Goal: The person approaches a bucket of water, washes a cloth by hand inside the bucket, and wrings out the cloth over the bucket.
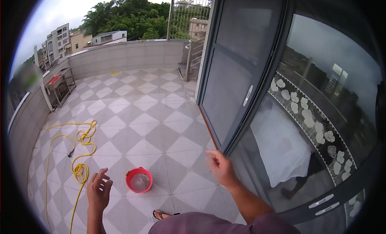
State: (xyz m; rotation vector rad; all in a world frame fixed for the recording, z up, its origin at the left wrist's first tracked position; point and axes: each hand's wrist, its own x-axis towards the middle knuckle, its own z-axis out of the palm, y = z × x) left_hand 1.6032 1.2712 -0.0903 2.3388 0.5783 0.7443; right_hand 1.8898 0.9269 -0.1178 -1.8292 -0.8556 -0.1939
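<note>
My left hand [99, 189] is raised at the lower left, its fingers apart and slightly curled, with nothing in it. Between my two hands, a red bucket [128, 181] stands on the tiled floor, with a pale, cloudy content inside. My right hand [220, 166] is held up in front of the glass door side, fingers loosely bent and apart, holding nothing. Neither hand touches the bucket. A yellow hose [81, 173] lies in loose loops on the floor beyond my left hand, and a dark nozzle [70, 154] shows near it.
Grey sliding doors [233, 73] with a white handle run along the right. A low tiled wall [128, 55] borders the terrace. At the left wall stands a sink stand [60, 86] with something red on it. My sandalled foot [161, 214] is below the bucket.
</note>
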